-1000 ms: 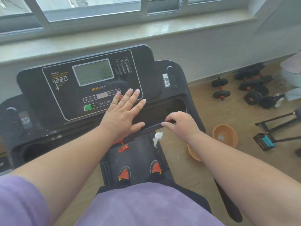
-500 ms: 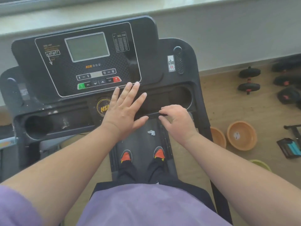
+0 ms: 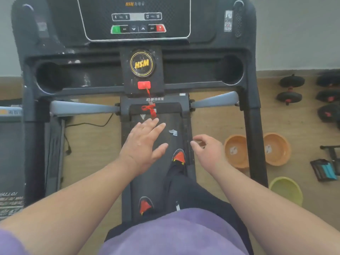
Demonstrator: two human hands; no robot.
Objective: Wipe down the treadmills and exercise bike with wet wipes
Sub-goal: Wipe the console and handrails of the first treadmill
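I stand on the belt of a black treadmill with an HSM badge and a red safety key on a cord. A small white wet wipe lies on the belt ahead of my feet. My left hand hovers over the belt below the console, fingers spread and straight, holding nothing. My right hand hangs to the right of the wipe, over the belt's right edge, fingers loosely curled and empty. Neither hand touches the treadmill or the wipe.
Two orange basins and a yellow-green basin sit on the wood floor at the right. Black dumbbells lie further back by the wall. A second machine stands at the left edge. A black cable runs under the left handrail.
Both hands have come off the console and tray and dropped low over the belt. The view has tilted downward. The wipe lies on the belt.
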